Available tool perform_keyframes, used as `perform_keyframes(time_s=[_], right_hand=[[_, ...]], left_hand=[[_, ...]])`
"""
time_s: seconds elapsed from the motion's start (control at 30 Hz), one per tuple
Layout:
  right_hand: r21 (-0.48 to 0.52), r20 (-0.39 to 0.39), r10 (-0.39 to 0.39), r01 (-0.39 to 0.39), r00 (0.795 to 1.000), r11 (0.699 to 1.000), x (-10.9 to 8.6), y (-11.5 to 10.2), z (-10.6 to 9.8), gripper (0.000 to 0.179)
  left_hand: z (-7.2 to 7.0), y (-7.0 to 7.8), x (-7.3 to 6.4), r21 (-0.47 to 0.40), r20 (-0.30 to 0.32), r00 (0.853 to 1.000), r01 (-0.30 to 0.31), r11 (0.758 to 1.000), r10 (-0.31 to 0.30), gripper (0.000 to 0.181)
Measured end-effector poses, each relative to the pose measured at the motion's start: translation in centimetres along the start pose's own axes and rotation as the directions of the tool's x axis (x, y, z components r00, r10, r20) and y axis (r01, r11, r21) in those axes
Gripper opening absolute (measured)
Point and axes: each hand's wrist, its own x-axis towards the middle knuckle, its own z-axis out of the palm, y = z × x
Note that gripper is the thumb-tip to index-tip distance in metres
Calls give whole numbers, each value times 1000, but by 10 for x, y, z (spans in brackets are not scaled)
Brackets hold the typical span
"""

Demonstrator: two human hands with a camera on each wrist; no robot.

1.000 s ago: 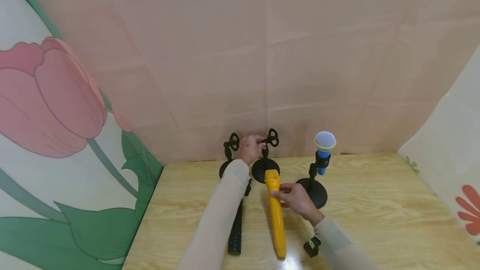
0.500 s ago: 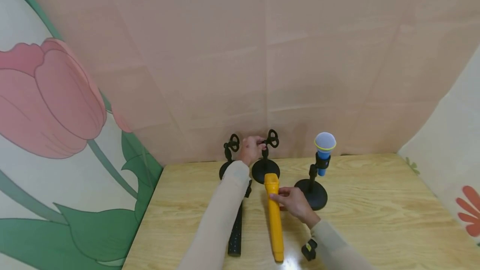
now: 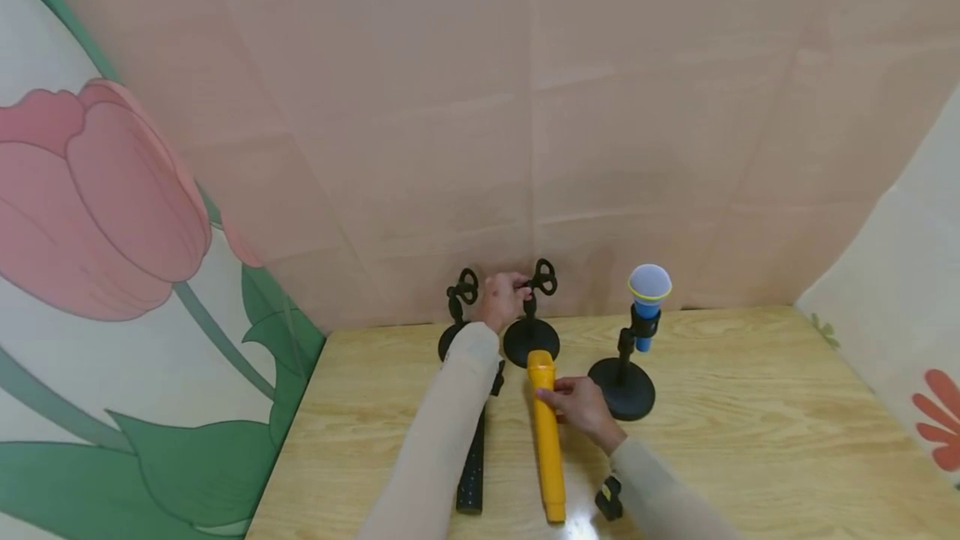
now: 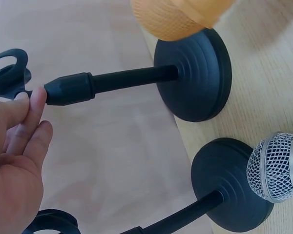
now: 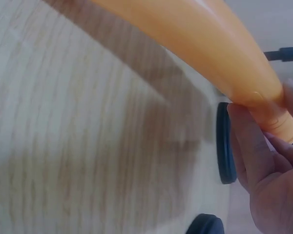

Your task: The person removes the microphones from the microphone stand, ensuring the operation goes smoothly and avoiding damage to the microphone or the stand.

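My left hand pinches the joint below the clip of the middle black microphone stand; the left wrist view shows thumb and fingertips at the top of its post. The clip holds nothing. In my right hand is a yellow-orange microphone, gripped near its head between thumb and fingers. The right wrist view shows its smooth handle over the table, casting a shadow. The microphone's head points toward the middle stand's base and overlaps its front edge in the head view.
Left of the middle stand is another black stand, partly behind my left arm. A black microphone with a silver mesh head lies before it. At right, a black stand holds a blue microphone. A pinkish cloth hangs behind the table.
The right hand has shifted a little left, and the yellow-orange microphone's head has come slightly nearer to me. The left hand stays at the middle stand.
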Motion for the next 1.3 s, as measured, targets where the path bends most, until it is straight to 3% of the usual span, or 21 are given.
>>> perform_keyframes(time_s=[0.27,0.5,0.8,1.1,1.3], right_hand=[[-67,-42,-21,18,999,998,7,8,10,33],[-100,-76,-1,-7,997,995,11,6,18,31],[-140,-101,-4,-11,995,990,16,11,19,30],[-171,-79,80,-93,994,981,16,9,17,39],[-182,-63,114,-124,991,975,19,7,15,41]], left_hand=[[-1,0,1,29,-7,1000,-5,1000,5,25],[0,0,-3,7,-12,998,69,998,-69,27],[0,5,-3,43,-26,999,28,999,-27,24],[1,3,-6,42,-23,1000,13,999,-12,28],[0,-4,-13,97,1,1000,-9,995,9,36]])
